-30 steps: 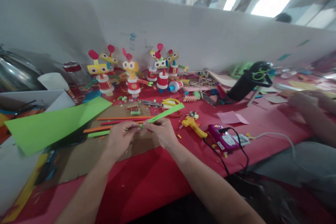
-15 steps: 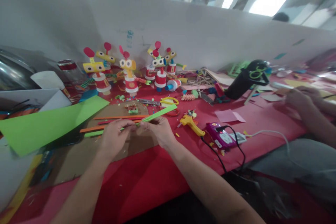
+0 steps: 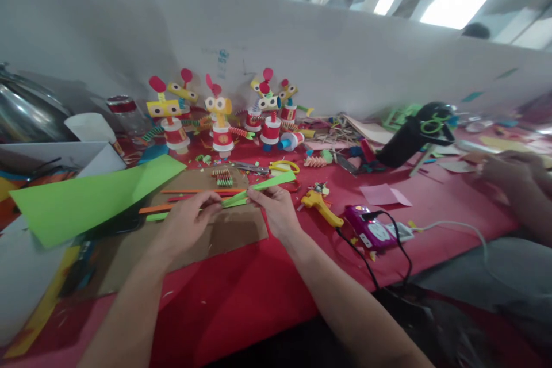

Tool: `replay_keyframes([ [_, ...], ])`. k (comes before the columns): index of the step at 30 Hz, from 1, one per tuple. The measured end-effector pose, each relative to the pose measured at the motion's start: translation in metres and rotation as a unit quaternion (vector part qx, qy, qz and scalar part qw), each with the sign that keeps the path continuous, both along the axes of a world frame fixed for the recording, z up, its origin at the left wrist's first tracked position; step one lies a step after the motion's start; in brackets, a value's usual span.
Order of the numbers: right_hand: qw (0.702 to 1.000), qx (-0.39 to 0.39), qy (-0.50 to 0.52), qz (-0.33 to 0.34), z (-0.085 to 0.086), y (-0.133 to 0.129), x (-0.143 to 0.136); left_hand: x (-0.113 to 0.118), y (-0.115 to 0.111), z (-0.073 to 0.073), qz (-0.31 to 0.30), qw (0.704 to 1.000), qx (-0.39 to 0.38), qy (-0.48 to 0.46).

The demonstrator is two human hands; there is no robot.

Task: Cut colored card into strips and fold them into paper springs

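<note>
A folded light-green paper strip (image 3: 273, 181) is stretched between my two hands above a brown cardboard piece (image 3: 241, 232). My left hand (image 3: 192, 217) pinches its left end. Near the middle of the strip, my right hand (image 3: 272, 205) grips it between thumb and fingers, and the free end points up and right. Orange strips (image 3: 194, 191) and another green strip (image 3: 156, 217) lie on the cardboard behind and beside my left hand. Small folded paper springs (image 3: 223, 178) rest just beyond the strips.
Several paper-cup figures (image 3: 222, 138) stand along the wall. Yellow-handled scissors (image 3: 282, 168), a yellow glue gun (image 3: 321, 209) and a purple power socket (image 3: 371, 228) with cables lie to the right. A large green sheet (image 3: 95, 192) is at left. Another person's hands (image 3: 513, 172) are at far right.
My hands have moved slightly apart, exposing more of the strip between them. The view has shifted a little, so the table items appear further right.
</note>
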State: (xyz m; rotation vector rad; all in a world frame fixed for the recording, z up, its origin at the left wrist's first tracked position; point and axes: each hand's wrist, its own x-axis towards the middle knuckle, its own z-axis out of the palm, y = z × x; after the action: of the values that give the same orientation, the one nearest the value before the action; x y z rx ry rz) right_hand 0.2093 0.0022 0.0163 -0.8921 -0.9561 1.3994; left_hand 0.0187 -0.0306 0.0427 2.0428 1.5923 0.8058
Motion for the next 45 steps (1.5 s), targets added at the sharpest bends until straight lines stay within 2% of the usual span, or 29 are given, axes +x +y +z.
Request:
replay_keyframes([
  [2, 1.000, -0.003, -0.002, 0.015, -0.004, -0.003, -0.006, 0.008, -0.001, -0.003, 0.010, 1.000, 0.016, 0.003],
  [6, 0.999, 0.013, -0.020, 0.046, -0.010, -0.006, -0.012, 0.018, -0.003, -0.004, 0.061, 0.995, 0.040, 0.068],
  [9, 0.993, 0.102, -0.063, 0.001, -0.005, -0.003, -0.003, 0.010, -0.003, -0.004, 0.079, 0.991, 0.067, 0.087],
  [13, 0.942, 0.267, -0.202, -0.008, 0.005, 0.004, 0.013, -0.003, 0.000, -0.005, 0.064, 0.991, 0.083, 0.083],
  [16, 0.911, 0.318, -0.263, 0.005, 0.006, 0.007, 0.019, -0.007, 0.001, -0.005, 0.038, 0.991, 0.092, 0.093],
  [20, 0.884, 0.345, -0.316, 0.019, 0.000, 0.008, 0.020, -0.010, 0.003, -0.006, 0.028, 0.986, 0.116, 0.116],
  [26, 0.854, 0.372, -0.365, -0.001, -0.008, 0.008, 0.017, -0.010, 0.003, -0.004, 0.023, 0.982, 0.129, 0.139],
  [30, 0.805, 0.382, -0.452, -0.041, -0.007, 0.004, 0.016, -0.004, 0.003, -0.005, 0.022, 0.979, 0.171, 0.111],
  [34, 0.760, 0.393, -0.512, -0.074, -0.003, -0.001, 0.014, 0.000, 0.006, -0.010, -0.003, 0.979, 0.167, 0.118],
  [40, 0.757, 0.362, -0.544, 0.025, 0.000, -0.003, 0.012, 0.000, 0.007, -0.010, -0.027, 0.976, 0.156, 0.149],
  [45, 0.768, 0.338, -0.543, 0.038, 0.004, -0.005, 0.011, 0.000, 0.006, -0.005, -0.034, 0.980, 0.139, 0.137],
])
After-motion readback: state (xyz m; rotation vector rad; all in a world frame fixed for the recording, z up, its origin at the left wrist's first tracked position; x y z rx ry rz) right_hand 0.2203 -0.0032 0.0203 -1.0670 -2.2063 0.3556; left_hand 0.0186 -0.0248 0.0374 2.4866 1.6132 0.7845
